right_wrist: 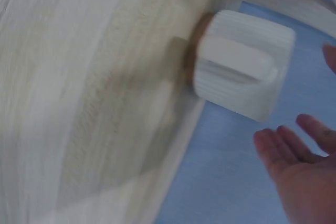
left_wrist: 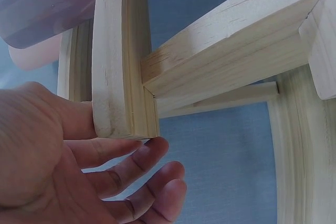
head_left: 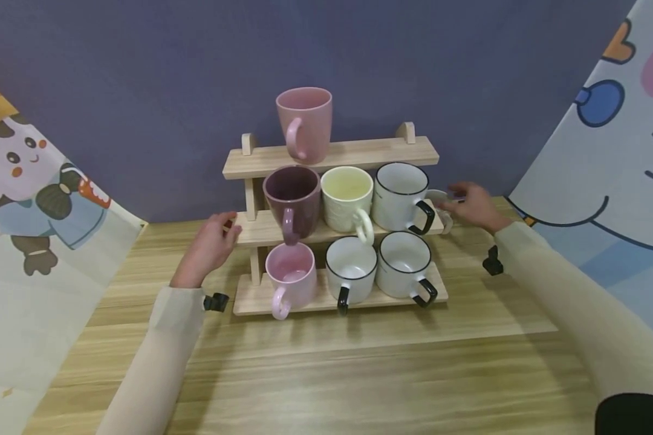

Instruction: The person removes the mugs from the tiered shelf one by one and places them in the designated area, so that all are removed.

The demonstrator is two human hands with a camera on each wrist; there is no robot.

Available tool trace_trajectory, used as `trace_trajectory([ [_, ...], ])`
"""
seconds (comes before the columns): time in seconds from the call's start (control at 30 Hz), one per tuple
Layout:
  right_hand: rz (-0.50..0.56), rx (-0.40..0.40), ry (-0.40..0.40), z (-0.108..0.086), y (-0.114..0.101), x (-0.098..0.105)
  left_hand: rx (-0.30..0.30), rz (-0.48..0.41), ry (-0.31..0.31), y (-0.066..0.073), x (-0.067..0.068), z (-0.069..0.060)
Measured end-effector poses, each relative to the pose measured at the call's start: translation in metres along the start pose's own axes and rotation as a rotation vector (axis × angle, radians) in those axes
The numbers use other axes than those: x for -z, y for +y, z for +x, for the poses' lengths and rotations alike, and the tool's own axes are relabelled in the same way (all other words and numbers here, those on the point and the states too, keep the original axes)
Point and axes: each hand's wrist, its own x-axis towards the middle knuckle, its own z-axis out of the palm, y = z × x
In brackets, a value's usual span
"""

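Observation:
My left hand (head_left: 209,248) holds the left end of the middle shelf on a three-tier wooden rack (head_left: 340,299). The left wrist view shows the thumb against one face of the board (left_wrist: 110,61) and curled fingers at its end. To the rack's right, my right hand (head_left: 473,206) is beside a white ribbed mug (right_wrist: 236,66), partly hidden behind the shelf in the head view. Its fingers are spread and apart from the mug in the blurred right wrist view.
A pink mug (head_left: 310,121) stands on the top shelf. The middle shelf bears a dark purple mug (head_left: 299,208), a pale yellow mug (head_left: 343,208) and a black-rimmed white mug (head_left: 394,205). Below are a light pink mug (head_left: 296,281) and two white mugs (head_left: 354,281).

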Motion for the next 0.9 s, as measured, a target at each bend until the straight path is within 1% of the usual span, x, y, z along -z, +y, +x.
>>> trace_trajectory([
  [0.1,0.001,0.067,0.059,-0.006,-0.004,0.007,0.002,0.004,0.001,0.001,0.000,0.000],
  [0.2,-0.004,0.110,0.067,-0.013,-0.011,0.013,0.004,0.015,0.002,0.003,0.001,0.000],
  [0.3,0.006,0.129,0.034,-0.021,-0.020,0.018,0.005,0.029,0.001,0.004,0.002,-0.001],
  [0.4,-0.001,0.174,-0.018,-0.027,-0.030,0.020,0.006,0.034,-0.004,0.005,0.002,-0.001],
  [0.53,0.025,0.292,-0.075,-0.032,-0.040,0.019,0.005,0.045,-0.010,0.005,0.003,-0.002],
  [0.63,0.062,0.371,-0.081,-0.032,-0.044,0.017,-0.001,0.057,-0.013,0.006,0.003,-0.002],
  [0.7,0.074,0.403,-0.083,-0.032,-0.045,0.016,-0.005,0.063,-0.017,0.006,0.004,-0.002],
  [0.8,0.088,0.415,-0.098,-0.031,-0.047,0.015,-0.006,0.066,-0.025,0.006,0.004,-0.001],
  [0.9,0.088,0.404,-0.112,-0.030,-0.047,0.014,-0.021,0.070,-0.025,0.006,0.005,-0.001],
])
